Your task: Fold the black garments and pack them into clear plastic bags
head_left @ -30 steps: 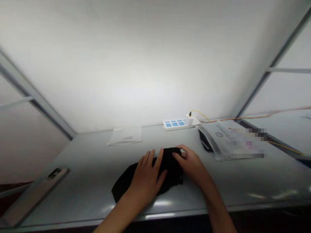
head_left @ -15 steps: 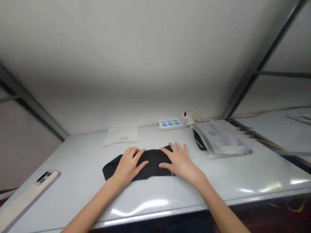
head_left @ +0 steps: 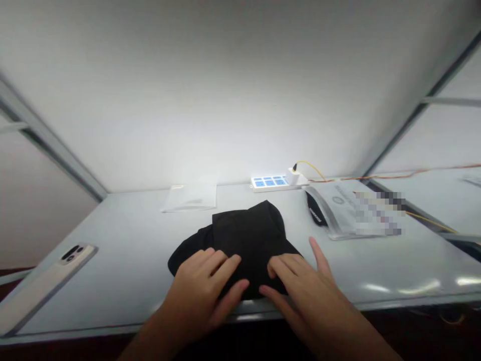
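A piece of black cloth (head_left: 248,230), perhaps a folded garment, lies bunched on the table near its front edge. My left hand (head_left: 206,281) is on its near left part, fingers curled into the fabric and thumb along the near edge. On the near right part, my right hand (head_left: 300,281) has its fingers bent over the cloth and its little finger sticking out. Both thumbs point inward. The fingertips are partly hidden in the dark fabric, and the cloth's exact kind does not show.
At the back stands a white power strip (head_left: 268,184) with a plugged-in adapter (head_left: 293,176) and yellow cable. Right of the cloth lies a clear plastic bag (head_left: 341,213) with a black item inside. A flat clear sleeve (head_left: 190,196) lies back left, a large phone-shaped object (head_left: 48,286) far left.
Both hands have come nearer to me, toward the table's front edge. The black cloth, a flat narrow strip before, now spreads larger and more bunched toward me. The view has shifted slightly.
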### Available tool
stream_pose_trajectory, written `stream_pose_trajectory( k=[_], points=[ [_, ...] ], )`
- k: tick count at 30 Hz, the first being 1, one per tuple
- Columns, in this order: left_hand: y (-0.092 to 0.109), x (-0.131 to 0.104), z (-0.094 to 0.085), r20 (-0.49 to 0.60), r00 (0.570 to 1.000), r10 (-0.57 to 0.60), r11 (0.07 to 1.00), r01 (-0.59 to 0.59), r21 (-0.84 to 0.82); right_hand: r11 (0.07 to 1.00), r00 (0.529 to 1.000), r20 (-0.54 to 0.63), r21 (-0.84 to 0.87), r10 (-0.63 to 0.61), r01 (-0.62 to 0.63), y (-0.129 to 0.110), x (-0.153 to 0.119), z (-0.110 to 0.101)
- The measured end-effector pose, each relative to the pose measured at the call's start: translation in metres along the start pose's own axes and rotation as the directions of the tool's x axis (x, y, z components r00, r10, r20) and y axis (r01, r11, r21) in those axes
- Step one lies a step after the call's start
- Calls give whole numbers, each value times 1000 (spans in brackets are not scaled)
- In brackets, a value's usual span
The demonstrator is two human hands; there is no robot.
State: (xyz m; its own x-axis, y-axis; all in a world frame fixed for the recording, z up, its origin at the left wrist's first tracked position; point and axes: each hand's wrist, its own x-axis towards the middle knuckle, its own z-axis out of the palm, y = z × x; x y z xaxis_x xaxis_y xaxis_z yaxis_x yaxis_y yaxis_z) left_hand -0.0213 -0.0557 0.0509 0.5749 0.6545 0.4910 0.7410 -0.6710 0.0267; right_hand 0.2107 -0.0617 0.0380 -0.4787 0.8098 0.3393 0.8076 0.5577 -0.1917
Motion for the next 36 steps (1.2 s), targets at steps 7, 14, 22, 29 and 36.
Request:
stream_pose_trajectory(
  k=[7,14,22,29,36],
  points=[
    [-37,-12,72,221,940,-259,958,220,185,995,995,64,-58,79,-76,0,44,57],
    [-41,-32,64,263,953,-153,985,124,122,974,986,-78,-162,150,-161,54,20,61],
    [-39,-27,58,269,942,-200,980,188,69,721,778,-303,-299,550,-625,191,38,10],
    [-39,-28,62,217,950,-224,974,224,27,710,813,-317,-396,489,-582,192,33,8],
    [-13,-37,42,-88,926,-366,921,347,-180,808,713,-500,-43,492,-587,176,32,-18]
  ],
)
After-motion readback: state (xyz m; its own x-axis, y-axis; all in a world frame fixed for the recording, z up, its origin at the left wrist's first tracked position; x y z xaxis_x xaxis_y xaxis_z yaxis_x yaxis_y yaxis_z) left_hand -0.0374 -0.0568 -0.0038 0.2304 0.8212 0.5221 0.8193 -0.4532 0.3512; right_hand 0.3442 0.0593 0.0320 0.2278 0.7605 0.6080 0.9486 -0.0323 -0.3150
